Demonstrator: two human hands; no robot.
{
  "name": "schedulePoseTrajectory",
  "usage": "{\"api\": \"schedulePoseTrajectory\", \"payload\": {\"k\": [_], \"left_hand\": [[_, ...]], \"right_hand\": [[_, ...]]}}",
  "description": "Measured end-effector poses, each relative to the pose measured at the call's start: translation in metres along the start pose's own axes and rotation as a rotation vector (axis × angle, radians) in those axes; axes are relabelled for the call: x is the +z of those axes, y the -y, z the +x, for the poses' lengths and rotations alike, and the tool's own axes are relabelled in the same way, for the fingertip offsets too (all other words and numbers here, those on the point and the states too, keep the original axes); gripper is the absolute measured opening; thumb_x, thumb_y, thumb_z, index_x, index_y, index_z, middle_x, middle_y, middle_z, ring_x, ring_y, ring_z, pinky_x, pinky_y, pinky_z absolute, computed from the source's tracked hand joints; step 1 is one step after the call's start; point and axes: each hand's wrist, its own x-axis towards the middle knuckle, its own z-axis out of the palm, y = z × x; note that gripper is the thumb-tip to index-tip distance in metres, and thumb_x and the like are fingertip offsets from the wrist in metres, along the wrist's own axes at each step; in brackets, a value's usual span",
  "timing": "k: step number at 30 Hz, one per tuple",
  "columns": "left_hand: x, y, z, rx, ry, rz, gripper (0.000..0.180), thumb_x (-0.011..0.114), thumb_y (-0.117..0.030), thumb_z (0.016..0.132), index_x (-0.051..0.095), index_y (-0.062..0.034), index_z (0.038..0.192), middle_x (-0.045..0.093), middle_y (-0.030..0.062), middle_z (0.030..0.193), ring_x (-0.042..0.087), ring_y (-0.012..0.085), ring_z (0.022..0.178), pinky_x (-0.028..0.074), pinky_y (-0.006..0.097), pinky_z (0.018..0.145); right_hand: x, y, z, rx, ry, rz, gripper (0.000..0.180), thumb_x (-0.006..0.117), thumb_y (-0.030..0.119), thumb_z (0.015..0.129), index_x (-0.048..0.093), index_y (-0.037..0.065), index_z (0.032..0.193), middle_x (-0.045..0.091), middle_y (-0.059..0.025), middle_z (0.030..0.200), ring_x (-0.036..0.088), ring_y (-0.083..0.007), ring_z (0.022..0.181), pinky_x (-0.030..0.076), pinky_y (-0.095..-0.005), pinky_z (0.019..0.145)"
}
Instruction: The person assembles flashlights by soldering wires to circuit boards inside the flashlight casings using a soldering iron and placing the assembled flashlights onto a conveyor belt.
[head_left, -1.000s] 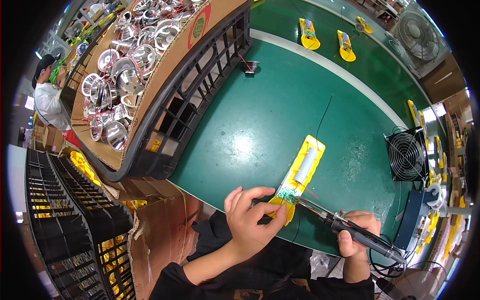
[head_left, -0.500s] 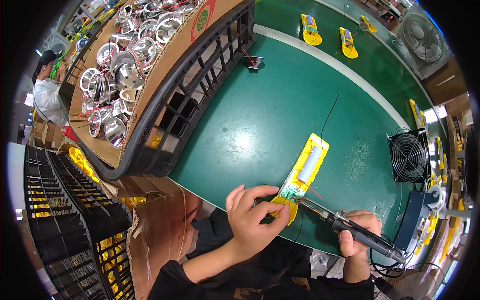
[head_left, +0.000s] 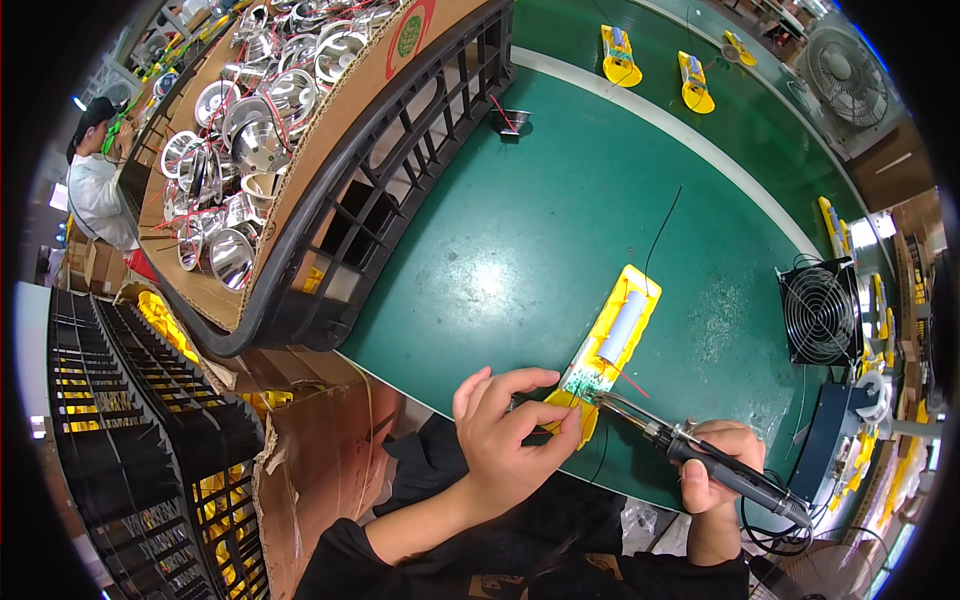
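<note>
We are pinching the near end of the yellow tray [head_left: 612, 345] with our left hand [head_left: 505, 430], fingers closed on it, while it is lying near the front edge of the green bench [head_left: 520, 230]. Our right hand [head_left: 722, 468] is wrapping tightly around the soldering iron [head_left: 700, 455], whose tip is touching the green circuit board [head_left: 588, 378] in the tray beside a white cylinder [head_left: 622, 327]. A black fan [head_left: 820, 312] is standing toward the bench's right edge, and a crate [head_left: 380, 200] of metal reflectors [head_left: 235, 150] is sitting at its left edge.
</note>
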Motion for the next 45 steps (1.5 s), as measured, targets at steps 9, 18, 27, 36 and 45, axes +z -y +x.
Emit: {"api": "schedulePoseTrajectory", "payload": {"k": [9, 18, 27, 36, 45], "left_hand": [[-0.001, 0.001, 0.0, 0.014, 0.014, 0.001, 0.012, 0.072, -0.01, 0.058, 0.06, -0.0118, 0.062, 0.058, 0.0023, 0.09, 0.055, 0.0161, 0.078, 0.032, 0.041, 0.084], [-0.001, 0.001, 0.0, 0.007, 0.022, -0.005, 0.012, 0.072, -0.01, 0.058, 0.061, -0.0116, 0.062, 0.058, 0.0021, 0.09, 0.056, 0.0156, 0.079, 0.032, 0.041, 0.084], [-0.001, 0.001, 0.0, 0.002, 0.023, -0.008, 0.011, 0.072, -0.011, 0.059, 0.061, -0.0117, 0.062, 0.058, 0.0019, 0.09, 0.056, 0.015, 0.078, 0.032, 0.041, 0.085], [0.0, 0.001, -0.001, -0.003, 0.018, -0.011, 0.011, 0.071, -0.01, 0.059, 0.061, -0.0117, 0.062, 0.06, 0.0008, 0.087, 0.055, 0.0153, 0.073, 0.032, 0.041, 0.086], [0.002, 0.001, -0.003, 0.023, -0.028, 0.024, 0.011, 0.07, -0.008, 0.059, 0.06, -0.0111, 0.063, 0.061, 0.0001, 0.086, 0.055, 0.0156, 0.072, 0.032, 0.041, 0.088]], "right_hand": [[-0.002, -0.001, -0.003, 0.008, 0.008, 0.012, 0.021, 0.062, 0.014, 0.07, 0.048, 0.0, 0.074, 0.053, -0.0077, 0.051, 0.052, -0.0172, 0.04, 0.042, -0.0254, 0.038], [-0.001, -0.001, -0.001, 0.003, 0.012, 0.012, 0.022, 0.062, 0.014, 0.071, 0.047, -0.001, 0.074, 0.053, -0.0078, 0.051, 0.052, -0.0175, 0.04, 0.043, -0.0255, 0.038], [-0.004, -0.002, -0.006, 0.018, -0.006, 0.032, 0.023, 0.062, 0.016, 0.071, 0.047, -0.001, 0.075, 0.053, -0.0075, 0.051, 0.053, -0.0182, 0.041, 0.044, -0.0267, 0.04], [-0.003, -0.002, -0.013, 0.086, -0.16, -0.019, 0.033, 0.059, 0.028, 0.076, 0.042, -0.001, 0.079, 0.047, -0.0028, 0.049, 0.043, -0.0075, 0.038, 0.036, -0.0188, 0.04], [-0.003, 0.002, -0.009, 0.092, -0.151, 0.015, 0.031, 0.059, 0.025, 0.076, 0.043, 0.0, 0.078, 0.048, -0.0047, 0.051, 0.045, -0.0092, 0.039, 0.038, -0.02, 0.04]]}}
